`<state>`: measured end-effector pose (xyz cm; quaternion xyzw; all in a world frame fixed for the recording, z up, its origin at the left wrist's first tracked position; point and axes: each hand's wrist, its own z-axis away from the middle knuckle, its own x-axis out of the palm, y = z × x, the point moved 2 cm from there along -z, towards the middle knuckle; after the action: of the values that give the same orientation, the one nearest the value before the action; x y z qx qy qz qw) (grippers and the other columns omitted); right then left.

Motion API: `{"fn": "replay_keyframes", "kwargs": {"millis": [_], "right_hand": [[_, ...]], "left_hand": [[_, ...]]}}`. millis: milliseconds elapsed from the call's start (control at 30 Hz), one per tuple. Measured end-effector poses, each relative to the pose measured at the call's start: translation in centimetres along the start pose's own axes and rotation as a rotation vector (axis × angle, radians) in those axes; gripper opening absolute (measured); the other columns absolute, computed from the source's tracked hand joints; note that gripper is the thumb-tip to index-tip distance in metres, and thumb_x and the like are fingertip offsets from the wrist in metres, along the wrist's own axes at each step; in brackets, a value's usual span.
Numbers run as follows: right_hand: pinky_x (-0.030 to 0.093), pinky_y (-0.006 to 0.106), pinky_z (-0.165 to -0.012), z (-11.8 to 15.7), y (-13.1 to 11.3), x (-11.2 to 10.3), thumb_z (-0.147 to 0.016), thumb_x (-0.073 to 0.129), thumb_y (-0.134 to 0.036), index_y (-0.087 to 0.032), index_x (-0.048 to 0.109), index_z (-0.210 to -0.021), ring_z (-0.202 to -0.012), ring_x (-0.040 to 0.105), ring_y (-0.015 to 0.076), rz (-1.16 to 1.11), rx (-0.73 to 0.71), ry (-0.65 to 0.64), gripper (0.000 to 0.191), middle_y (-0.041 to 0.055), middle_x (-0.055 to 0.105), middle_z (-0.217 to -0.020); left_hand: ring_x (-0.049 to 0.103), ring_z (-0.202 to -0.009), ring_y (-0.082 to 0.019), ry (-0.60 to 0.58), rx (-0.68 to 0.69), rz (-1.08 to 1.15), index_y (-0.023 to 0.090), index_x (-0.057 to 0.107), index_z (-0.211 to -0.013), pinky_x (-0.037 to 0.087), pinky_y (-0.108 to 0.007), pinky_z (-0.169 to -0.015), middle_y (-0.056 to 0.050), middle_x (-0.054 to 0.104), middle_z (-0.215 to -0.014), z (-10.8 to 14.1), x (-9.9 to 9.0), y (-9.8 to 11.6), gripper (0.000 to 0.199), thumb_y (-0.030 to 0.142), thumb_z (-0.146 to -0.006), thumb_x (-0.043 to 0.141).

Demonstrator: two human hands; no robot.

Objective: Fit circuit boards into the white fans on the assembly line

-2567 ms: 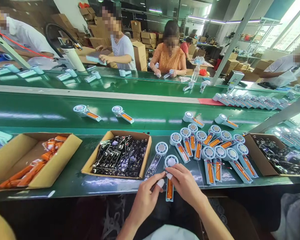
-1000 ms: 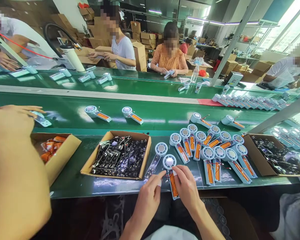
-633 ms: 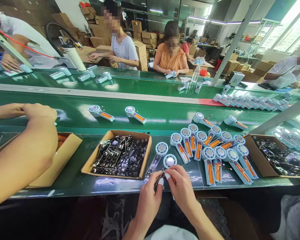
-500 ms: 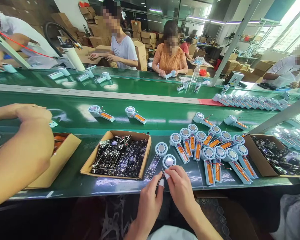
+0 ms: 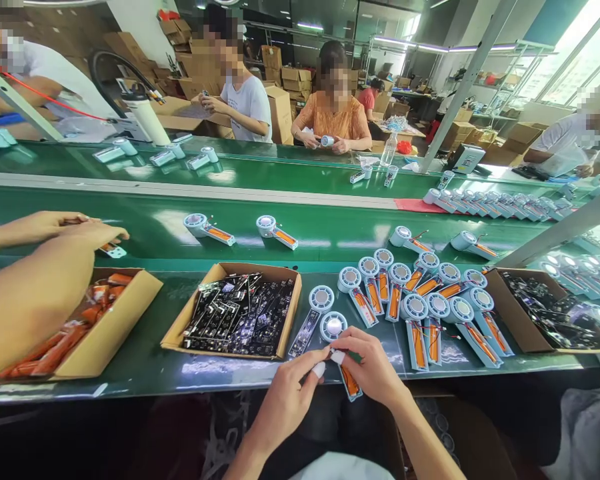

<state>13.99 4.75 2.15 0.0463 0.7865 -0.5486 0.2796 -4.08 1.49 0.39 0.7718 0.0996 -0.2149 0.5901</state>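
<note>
A light-blue handheld fan (image 5: 333, 327) lies at the bench's front edge, its open handle pointing toward me with an orange battery inside. Over this handle, my left hand (image 5: 296, 385) and my right hand (image 5: 369, 363) meet, thumbs and forefingers pinched together. Something tiny is between the fingertips, too small and covered to name; white covers sit on some fingertips. Just behind lies another fan (image 5: 322, 299) whose handle is covered by a black circuit board (image 5: 305, 332). To the right is a cluster of fans (image 5: 415, 307) with orange batteries and thin wires showing.
Cardboard boxes of circuit boards stand left (image 5: 293, 313) and right (image 5: 525, 327). Farther left, a co-worker's arms (image 5: 45, 267) reach over a box (image 5: 125, 320) of orange batteries. Several fans lie on the green conveyor belt (image 5: 325, 233). Co-workers sit across it.
My hands have spread slightly apart at the wrists, uncovering the fan's handle with its orange battery. The co-worker's hands at left have shifted right, and two fans on the belt sit farther right.
</note>
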Motion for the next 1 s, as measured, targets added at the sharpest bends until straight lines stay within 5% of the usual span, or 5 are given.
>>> {"fn": "replay_keyframes", "kwargs": {"millis": [200,400,600,867,1000], "right_hand": [[0.049,0.026,-0.068,0.1,-0.4,0.9,-0.096,0.056,-0.024,-0.02,0.076,-0.098,-0.079,0.063,0.0179,0.048,0.059,0.075,0.02,0.0057,0.066,-0.085],[0.044,0.024,-0.063,1.3,-0.3,-0.1,-0.096,0.057,-0.039,-0.017,0.071,-0.106,-0.068,0.057,0.0149,-0.255,0.37,-0.044,0.027,0.0018,0.067,-0.078],[0.042,0.022,-0.062,1.5,0.7,-0.2,-0.085,0.064,-0.033,-0.017,0.067,-0.089,-0.066,0.054,0.0118,-0.609,0.478,-0.022,0.016,-0.0013,0.062,-0.073],[0.04,0.02,-0.047,2.5,-0.6,2.0,-0.082,0.072,-0.045,-0.018,0.059,-0.084,-0.049,0.047,0.0079,-0.856,0.368,-0.184,0.03,-0.0047,0.053,-0.064],[0.044,0.02,-0.053,2.6,-0.2,1.1,-0.078,0.077,-0.046,-0.019,0.06,-0.089,-0.061,0.049,0.0098,-0.798,0.365,0.01,0.034,-0.0011,0.056,-0.077]], "left_hand": [[0.075,-0.099,-0.021,0.01,-0.068,0.015,0.022,0.073,-0.114,0.061,-0.031,-0.088,-0.008,0.078,-0.113,-0.1,0.4,0.1,0.033,0.02,-0.093,0.047],[0.066,-0.118,-0.026,-0.009,-0.248,0.201,0.022,0.067,-0.128,0.052,-0.039,-0.103,-0.011,0.07,-0.129,1.7,1.3,1.6,0.043,0.043,-0.101,0.039],[0.068,-0.079,-0.026,0.086,-0.487,0.357,0.016,0.073,-0.106,0.056,-0.036,-0.069,-0.012,0.075,-0.094,1.2,2.5,-0.2,0.064,0.069,-0.093,0.04],[0.067,-0.103,-0.029,-0.146,-0.711,1.044,0.019,0.069,-0.116,0.053,-0.042,-0.091,-0.01,0.075,-0.102,-0.3,4.5,0.8,0.075,0.081,-0.077,0.055],[0.068,-0.097,-0.028,-0.079,-0.729,1.118,0.019,0.069,-0.112,0.054,-0.038,-0.083,-0.009,0.074,-0.094,0.1,5.0,0.8,0.074,0.082,-0.081,0.049]]}}
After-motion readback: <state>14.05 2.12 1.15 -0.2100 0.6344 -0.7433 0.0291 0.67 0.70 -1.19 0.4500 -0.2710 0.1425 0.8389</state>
